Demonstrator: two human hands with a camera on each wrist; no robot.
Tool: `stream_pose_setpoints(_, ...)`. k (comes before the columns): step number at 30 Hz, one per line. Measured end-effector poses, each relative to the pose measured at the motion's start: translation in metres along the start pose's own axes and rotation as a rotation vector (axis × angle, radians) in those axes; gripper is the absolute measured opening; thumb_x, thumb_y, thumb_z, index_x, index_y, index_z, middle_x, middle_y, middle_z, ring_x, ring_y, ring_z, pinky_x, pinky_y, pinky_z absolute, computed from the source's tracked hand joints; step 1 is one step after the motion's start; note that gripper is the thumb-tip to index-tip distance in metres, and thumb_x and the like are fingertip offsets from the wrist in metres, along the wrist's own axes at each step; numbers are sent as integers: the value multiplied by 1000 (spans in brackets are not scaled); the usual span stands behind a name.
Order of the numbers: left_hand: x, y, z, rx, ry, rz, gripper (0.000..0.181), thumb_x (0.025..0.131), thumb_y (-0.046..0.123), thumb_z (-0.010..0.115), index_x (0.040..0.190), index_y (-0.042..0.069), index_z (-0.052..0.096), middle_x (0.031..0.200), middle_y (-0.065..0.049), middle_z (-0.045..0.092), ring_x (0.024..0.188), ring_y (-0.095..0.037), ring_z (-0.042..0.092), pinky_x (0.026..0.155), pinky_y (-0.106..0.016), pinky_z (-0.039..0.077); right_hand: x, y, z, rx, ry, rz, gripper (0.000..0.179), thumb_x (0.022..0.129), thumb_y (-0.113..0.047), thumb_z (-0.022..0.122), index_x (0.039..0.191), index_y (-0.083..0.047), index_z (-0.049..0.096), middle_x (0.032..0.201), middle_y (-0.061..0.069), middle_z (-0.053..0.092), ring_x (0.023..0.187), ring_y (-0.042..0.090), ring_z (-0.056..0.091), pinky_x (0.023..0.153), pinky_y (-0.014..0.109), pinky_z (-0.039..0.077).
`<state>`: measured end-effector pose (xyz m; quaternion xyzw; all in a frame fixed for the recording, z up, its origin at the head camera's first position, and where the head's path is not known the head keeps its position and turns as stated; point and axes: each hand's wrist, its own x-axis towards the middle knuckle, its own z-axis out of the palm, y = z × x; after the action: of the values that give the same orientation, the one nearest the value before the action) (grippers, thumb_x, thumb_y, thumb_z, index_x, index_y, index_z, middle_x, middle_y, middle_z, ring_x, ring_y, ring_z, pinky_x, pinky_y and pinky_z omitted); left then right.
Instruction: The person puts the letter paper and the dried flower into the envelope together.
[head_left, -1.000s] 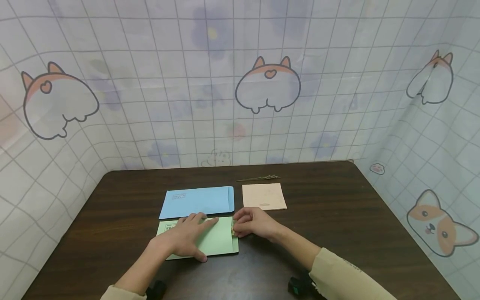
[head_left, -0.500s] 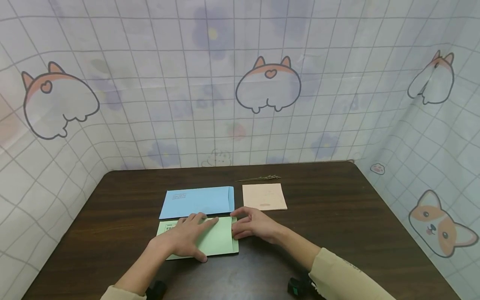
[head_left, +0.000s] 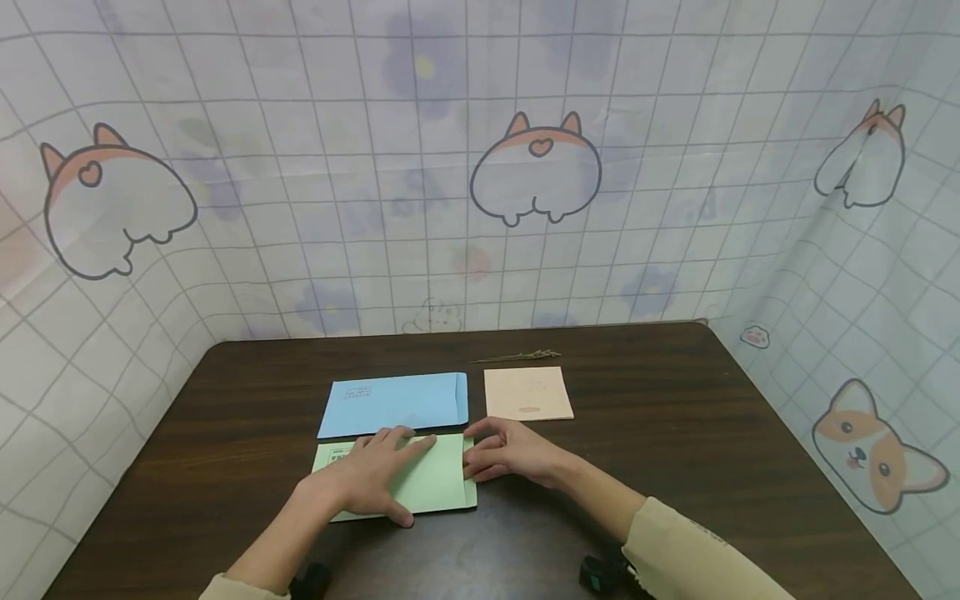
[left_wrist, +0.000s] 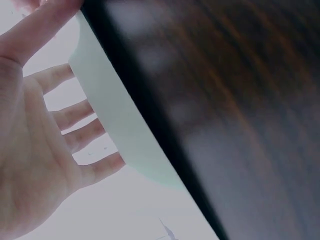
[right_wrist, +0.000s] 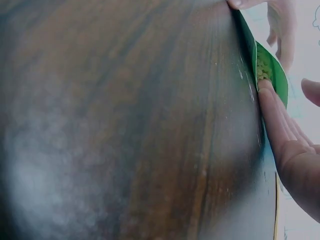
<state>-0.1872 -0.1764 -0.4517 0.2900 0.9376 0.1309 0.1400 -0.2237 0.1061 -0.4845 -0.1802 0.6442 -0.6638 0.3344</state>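
Note:
My left hand (head_left: 365, 473) rests with spread fingers on a pale green envelope (head_left: 437, 490) lying near the middle of the table. At the envelope's right end, the fingers of my right hand (head_left: 517, 451) reach into its mouth. In the right wrist view that mouth bulges open, and a small yellowish cluster, like dried flowers (right_wrist: 262, 69), shows inside it. The extended fingertips are right at the cluster, while the thumb stands apart. The left wrist view has the left palm and fingers over the envelope's pale edge.
Beyond the green envelope lies a blue envelope (head_left: 393, 402). A peach-coloured card or small envelope (head_left: 528, 392) is to its right, with a thin dried sprig (head_left: 521, 357) behind. All lie on a dark wooden table (head_left: 660, 417) before a patterned curtain (head_left: 660, 250).
A second ago the right hand pinched the yellowish cluster at the envelope's mouth; now it is inside and the fingers have moved to the opening. The left hand stays put.

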Motion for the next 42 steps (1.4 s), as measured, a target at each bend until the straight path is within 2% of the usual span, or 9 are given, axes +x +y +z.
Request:
stream_pose_setpoints(10, 0, 3, -6, -25, 32, 47, 101, 76, 52, 89, 159, 18, 42, 155, -17, 35, 140, -39, 36, 107, -65, 31, -3, -2, -5, -18, 37, 16, 51, 99, -5, 68, 141, 8, 44, 116, 22, 70, 103, 35, 72, 90, 44, 56)
stream_pose_setpoints(19, 8, -4, -15, 18, 123, 68, 77, 92, 45, 77, 156, 14, 46, 153, -18, 41, 140, -38, 39, 104, -66, 35, -5, -7, -22, -121, 94, -19, 35, 101, -3, 64, 131, 11, 53, 112, 26, 70, 98, 35, 72, 87, 44, 58)
stream_pose_setpoints(21, 11, -6, -17, 15, 148, 61, 72, 95, 42, 75, 154, 13, 47, 152, -19, 42, 139, -39, 40, 102, -67, 35, -4, -10, -25, -134, 117, -29, 34, 101, -3, 64, 129, 12, 54, 112, 28, 69, 96, 34, 72, 87, 43, 58)
stream_pose_setpoints(27, 26, -12, -22, -71, 200, 51, 65, 98, 36, 72, 153, 11, 49, 148, -18, 45, 134, -39, 45, 100, -69, 37, 5, -16, -34, -138, 231, -52, 36, 99, 1, 64, 131, 14, 53, 111, 29, 68, 92, 28, 73, 85, 40, 59)
stream_pose_setpoints(31, 34, -18, -26, -34, 236, 38, 64, 97, 34, 73, 151, 8, 51, 145, -18, 47, 132, -39, 47, 97, -70, 37, 15, -21, -37, -107, 297, -52, 41, 99, 1, 65, 135, 14, 50, 113, 31, 67, 92, 27, 73, 85, 38, 59)
stream_pose_setpoints(37, 45, -30, -32, -8, 218, -5, 65, 96, 31, 75, 151, 8, 51, 146, -19, 46, 135, -40, 43, 101, -70, 34, 32, -23, -38, -146, 330, -37, 43, 100, -4, 66, 137, 12, 52, 118, 26, 67, 95, 27, 73, 86, 37, 58)
stream_pose_setpoints(42, 54, -37, -34, 0, 180, -38, 71, 93, 34, 78, 153, 9, 49, 149, -20, 43, 137, -42, 40, 102, -72, 31, 46, -26, -35, -180, 339, -33, 39, 101, -4, 64, 136, 12, 54, 114, 21, 68, 97, 29, 73, 86, 38, 58)
